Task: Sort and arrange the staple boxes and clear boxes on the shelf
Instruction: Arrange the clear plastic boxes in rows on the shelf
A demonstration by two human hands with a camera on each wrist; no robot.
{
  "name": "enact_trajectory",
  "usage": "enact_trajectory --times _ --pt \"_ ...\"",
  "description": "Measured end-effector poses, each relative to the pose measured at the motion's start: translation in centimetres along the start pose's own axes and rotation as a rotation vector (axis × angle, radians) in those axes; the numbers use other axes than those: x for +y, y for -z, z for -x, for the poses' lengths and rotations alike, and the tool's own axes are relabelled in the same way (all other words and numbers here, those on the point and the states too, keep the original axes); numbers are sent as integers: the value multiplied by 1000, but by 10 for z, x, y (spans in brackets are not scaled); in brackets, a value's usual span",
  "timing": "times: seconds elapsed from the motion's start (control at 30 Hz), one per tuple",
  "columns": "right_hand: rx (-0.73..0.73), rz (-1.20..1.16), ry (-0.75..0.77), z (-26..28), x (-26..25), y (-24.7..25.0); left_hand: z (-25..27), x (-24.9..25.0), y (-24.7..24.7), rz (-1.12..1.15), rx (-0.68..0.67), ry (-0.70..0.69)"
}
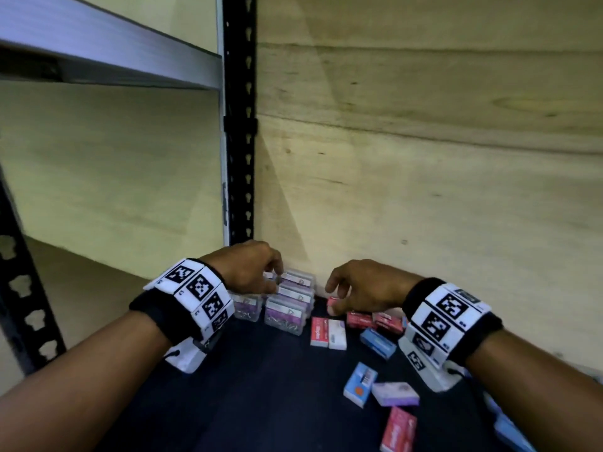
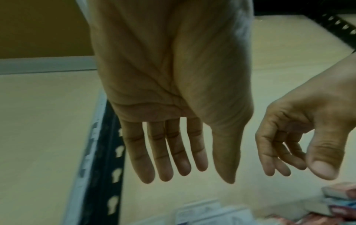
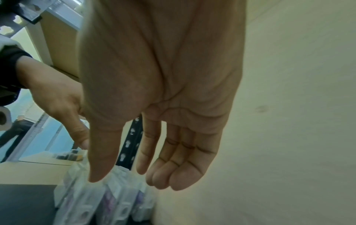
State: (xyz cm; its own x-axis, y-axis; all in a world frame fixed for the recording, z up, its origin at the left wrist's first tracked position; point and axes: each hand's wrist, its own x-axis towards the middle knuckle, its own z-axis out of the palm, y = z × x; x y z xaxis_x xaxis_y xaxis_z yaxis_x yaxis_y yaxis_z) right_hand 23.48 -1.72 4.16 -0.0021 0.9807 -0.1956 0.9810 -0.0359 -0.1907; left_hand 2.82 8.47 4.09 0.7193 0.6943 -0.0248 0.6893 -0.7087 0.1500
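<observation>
Clear boxes with purple labels stand stacked in the back corner of the dark shelf, and one more clear box lies to their left. My left hand hovers at the top of the stack, fingers straight in the left wrist view, holding nothing. My right hand is just right of the stack, over a small red staple box, with relaxed fingers and an empty palm. Red, blue and lilac staple boxes lie scattered to the right.
A black slotted upright stands behind the clear boxes. A wooden back panel closes the right and rear. A grey shelf beam runs overhead at the left. More staple boxes lie near the front right.
</observation>
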Motion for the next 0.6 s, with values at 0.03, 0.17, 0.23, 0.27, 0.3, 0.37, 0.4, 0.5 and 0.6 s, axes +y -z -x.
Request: enact_trajectory --times 0.03,0.17,0.23,0.27,0.3,0.37,0.4,0.5,0.6 --pt "-7 6 -16 8 8 2 0 11 1 -9 -2 -26" --pt "-16 14 -123 58 53 10 -12 68 -1 -52 -36 -166" --pt "-8 31 -176 83 74 12 -18 95 -5 -52 -63 -220" --pt "-1 37 -213 100 88 13 -21 113 -9 -47 -74 -250" --pt "7 36 -238 113 97 14 -22 127 -11 -44 -81 -271" --pt "18 29 -306 146 119 14 -25 160 -16 -29 -104 -317" --pt "22 20 -337 161 129 14 -26 176 -19 -25 -119 -338" --pt "31 17 -431 213 156 14 -27 229 -28 -33 -155 -430" --pt "37 19 -510 254 178 9 -21 275 -38 -29 -191 -505"
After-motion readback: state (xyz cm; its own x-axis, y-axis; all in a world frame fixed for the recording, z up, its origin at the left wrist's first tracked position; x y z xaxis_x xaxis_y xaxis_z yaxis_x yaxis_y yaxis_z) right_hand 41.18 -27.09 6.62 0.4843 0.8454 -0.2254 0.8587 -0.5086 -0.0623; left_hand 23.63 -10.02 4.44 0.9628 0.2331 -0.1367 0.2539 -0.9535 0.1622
